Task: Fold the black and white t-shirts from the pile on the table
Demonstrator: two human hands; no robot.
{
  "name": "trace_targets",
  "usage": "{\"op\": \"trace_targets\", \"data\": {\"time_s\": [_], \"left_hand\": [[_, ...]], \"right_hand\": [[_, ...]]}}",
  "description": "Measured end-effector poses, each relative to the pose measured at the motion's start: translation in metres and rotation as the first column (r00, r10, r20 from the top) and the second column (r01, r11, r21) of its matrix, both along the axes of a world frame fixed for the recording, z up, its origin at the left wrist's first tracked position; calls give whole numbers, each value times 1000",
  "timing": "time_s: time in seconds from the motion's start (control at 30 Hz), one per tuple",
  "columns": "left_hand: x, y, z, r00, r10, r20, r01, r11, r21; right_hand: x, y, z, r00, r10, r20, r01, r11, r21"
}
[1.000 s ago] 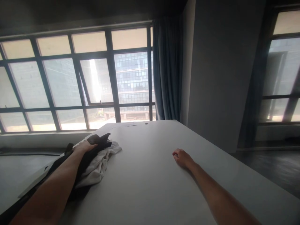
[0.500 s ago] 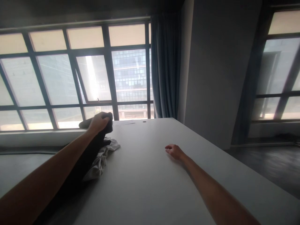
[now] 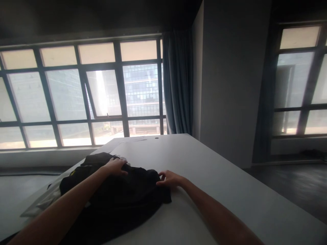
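A black garment (image 3: 127,190) lies bunched and spread over the white table, its near part in deep shadow. My left hand (image 3: 115,166) rests on top of it, thumb apart and fingers stretched over the fabric. At the garment's right edge, my right hand (image 3: 170,179) pinches the cloth between thumb and fingers. Crumpled white cloth (image 3: 49,199) pokes out from under the black fabric on the left, and a bit more shows just beyond my left fingers. What kind of garment it is, I cannot tell.
The white table (image 3: 204,180) stretches away toward the windows, with flat paper sheets (image 3: 133,140) and a dark round hole (image 3: 156,138) at its far end. A blue curtain (image 3: 177,81) and a grey pillar (image 3: 230,85) stand behind it.
The black garment, held up in my left hand before, now lies spread rightward across the table. My left hand has lowered onto it, and my right hand has closed on its edge.
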State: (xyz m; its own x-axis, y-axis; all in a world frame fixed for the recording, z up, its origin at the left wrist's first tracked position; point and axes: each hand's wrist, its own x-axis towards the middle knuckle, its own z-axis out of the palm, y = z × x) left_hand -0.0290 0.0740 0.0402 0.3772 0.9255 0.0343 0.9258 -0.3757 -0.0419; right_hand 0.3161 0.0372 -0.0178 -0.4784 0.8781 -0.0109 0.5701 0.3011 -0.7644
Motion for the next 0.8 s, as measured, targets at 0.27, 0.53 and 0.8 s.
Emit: {"op": "trace_targets", "data": {"time_s": [0.27,0.53,0.8], "left_hand": [[-29,26,-52,995,31,-96,-24,997,73],[5,44,-65,999,27,-33,-27,1000,10],[48,43,-64,998,-64,27,68,976,-206]], "right_hand": [[-10,-2,4,999,25,-43,-24,999,29],[42,0,38,915,93,-393,-102,995,-3],[109,24,5,780,-519,349,450,853,263]]}}
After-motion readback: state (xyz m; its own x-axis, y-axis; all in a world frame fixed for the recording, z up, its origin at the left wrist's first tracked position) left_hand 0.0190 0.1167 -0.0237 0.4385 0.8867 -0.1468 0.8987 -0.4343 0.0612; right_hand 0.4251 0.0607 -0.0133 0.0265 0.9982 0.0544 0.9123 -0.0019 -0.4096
